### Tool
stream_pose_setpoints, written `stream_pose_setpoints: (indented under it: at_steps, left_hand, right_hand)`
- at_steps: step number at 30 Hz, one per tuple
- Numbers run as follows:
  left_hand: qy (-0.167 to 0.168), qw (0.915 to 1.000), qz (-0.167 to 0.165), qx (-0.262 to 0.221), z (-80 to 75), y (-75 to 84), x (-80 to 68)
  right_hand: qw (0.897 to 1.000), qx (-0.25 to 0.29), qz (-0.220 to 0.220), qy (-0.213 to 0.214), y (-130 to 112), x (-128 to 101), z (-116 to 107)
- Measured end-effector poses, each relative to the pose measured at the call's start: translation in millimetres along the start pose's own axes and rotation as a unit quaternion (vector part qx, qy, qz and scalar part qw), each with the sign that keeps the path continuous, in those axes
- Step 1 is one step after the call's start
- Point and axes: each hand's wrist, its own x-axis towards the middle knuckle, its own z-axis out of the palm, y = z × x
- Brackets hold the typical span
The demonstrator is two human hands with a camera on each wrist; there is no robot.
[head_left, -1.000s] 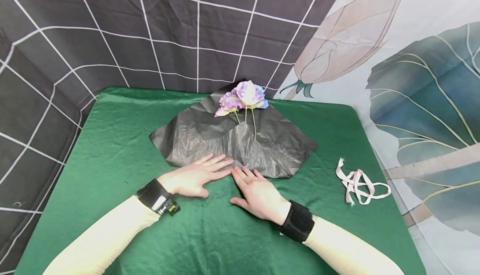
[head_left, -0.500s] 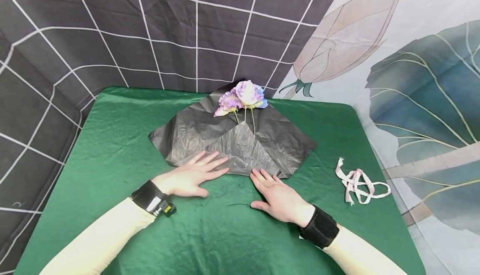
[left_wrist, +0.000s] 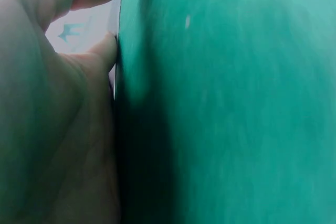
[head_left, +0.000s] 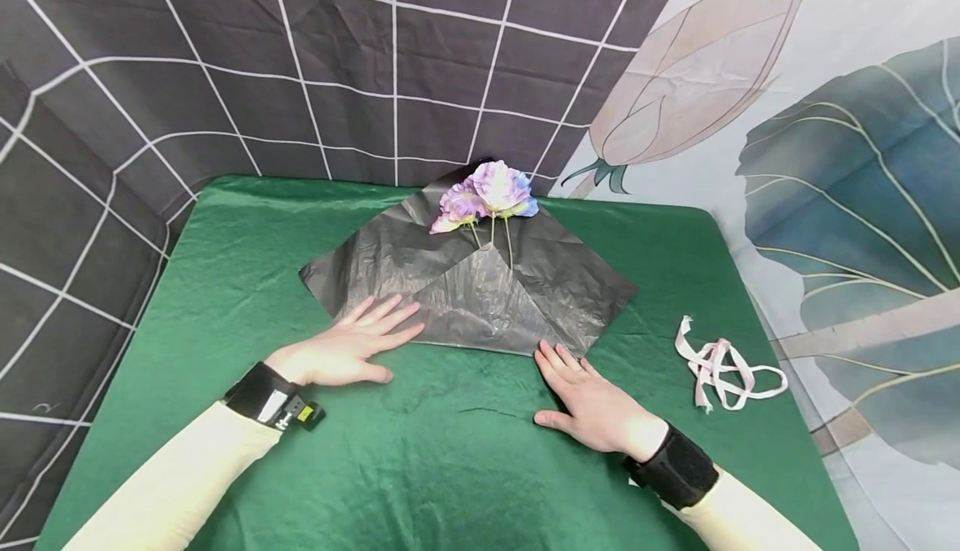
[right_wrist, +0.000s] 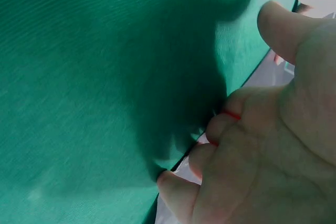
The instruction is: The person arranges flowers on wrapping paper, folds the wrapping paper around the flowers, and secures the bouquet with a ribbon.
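A sheet of black wrapping paper (head_left: 480, 309) lies on the green cloth, its near edge folded up into a straight crease. Purple-and-white artificial flowers (head_left: 495, 188) rest on it, their lower stems tucked under the folded flap. My left hand (head_left: 337, 351) lies flat with fingers spread over the paper's near left edge. At the near right corner, the fingertips of my right hand (head_left: 592, 397) touch the fold, fingers straight and thumb out to the side. In the right wrist view, the fingertips (right_wrist: 178, 192) meet the paper's edge. Neither hand grips anything.
A loose tangle of pale pink ribbon (head_left: 727, 372) lies at the right of the table. The green tablecloth (head_left: 450, 468) covers the tabletop. Behind it hangs a dark grid-patterned cloth (head_left: 337, 51), with a floral-printed one (head_left: 847, 201) on the right.
My hands have slid apart along the paper's near edge, the left one leftward and the right one rightward. The fold lies flatter and its crease is straighter; the flowers have stayed put.
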Motion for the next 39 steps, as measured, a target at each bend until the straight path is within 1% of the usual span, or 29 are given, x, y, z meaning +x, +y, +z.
stream_pose_setpoints:
  at_steps: [4, 9, 13, 16, 19, 22, 23, 25, 26, 27, 28, 29, 31, 32, 33, 34, 35, 36, 37, 39]
  left_hand:
    - [0.009, 0.9997, -0.017, -0.017, -5.1, -6.2, -11.8]
    - [-0.001, 0.998, -0.056, -0.03, -9.2, -11.8, -24.3]
    - [-0.01, 0.9968, -0.068, -0.04, -10.0, -13.4, -25.9]
    - [-0.008, 0.9971, -0.064, -0.038, -10.9, -14.3, -26.4]
    - [0.013, 0.998, -0.05, -0.037, -11.5, -17.6, -28.8]
    - [0.051, 0.9969, -0.042, -0.043, -13.1, -22.9, -30.1]
    - [0.069, 0.9957, -0.045, -0.042, -14.3, -24.8, -29.3]
    - [0.116, 0.9903, -0.071, -0.03, -17.2, -27.9, -26.8]
    - [0.143, 0.9852, -0.092, -0.019, -19.0, -29.3, -25.0]
    - [0.172, 0.9776, -0.12, -0.011, -21.0, -30.7, -23.4]
    - [0.202, 0.9672, -0.154, 0.0, -22.6, -32.4, -21.9]
    - [0.229, 0.954, -0.194, 0.002, -24.2, -34.1, -20.8]
    - [0.269, 0.9229, -0.275, -0.009, -27.1, -37.6, -20.5]
    - [0.282, 0.9071, -0.312, -0.022, -28.7, -39.2, -21.1]
    - [0.291, 0.8926, -0.342, -0.039, -30.4, -40.5, -21.9]
    - [0.295, 0.8804, -0.368, -0.055, -32.0, -42.0, -22.8]
    - [0.296, 0.8707, -0.387, -0.069, -33.5, -43.4, -23.9]
    - [0.296, 0.8636, -0.4, -0.084, -35.1, -44.2, -24.9]
    - [0.295, 0.8587, -0.407, -0.1, -36.6, -45.3, -25.6]
    - [0.296, 0.8508, -0.414, -0.13, -39.4, -46.8, -26.9]
  right_hand:
    - [1.0, 0.004, -0.005, -0.006, 2.2, -0.4, -1.2]
    - [1.0, 0.001, -0.01, -0.008, 6.5, -1.4, -0.5]
    - [1.0, 0.002, -0.006, -0.008, 10.6, -6.8, -0.5]
    - [1.0, 0.0, 0.002, -0.004, 14.2, -11.3, -1.5]
    - [1.0, 0.001, 0.013, 0.0, 17.9, -15.6, -3.2]
    - [1.0, 0.002, 0.016, 0.006, 20.2, -17.0, -4.3]
    - [1.0, 0.0, 0.018, 0.009, 20.3, -16.5, -4.9]
    - [1.0, -0.012, 0.018, 0.019, 19.3, -13.8, -6.9]
    - [0.999, -0.022, 0.016, 0.028, 18.3, -11.8, -8.0]
    - [0.999, -0.033, 0.018, 0.035, 17.0, -9.5, -9.4]
    - [0.998, -0.046, 0.019, 0.043, 15.4, -7.0, -10.7]
    - [0.996, -0.063, 0.02, 0.054, 13.6, -4.2, -12.0]
    - [0.992, -0.096, 0.018, 0.082, 8.3, 1.8, -14.4]
    - [0.989, -0.113, 0.015, 0.098, 4.6, 5.0, -15.2]
    - [0.985, -0.126, 0.011, 0.115, 0.6, 8.6, -15.7]
    - [0.981, -0.138, 0.004, 0.134, -4.1, 12.4, -15.6]
    - [0.977, -0.147, -0.005, 0.154, -9.2, 16.5, -15.1]
    - [0.973, -0.152, -0.016, 0.171, -14.9, 21.0, -14.3]
    - [0.97, -0.155, -0.028, 0.185, -20.7, 26.0, -13.3]
    - [0.967, -0.148, -0.053, 0.2, -32.4, 36.5, -10.5]
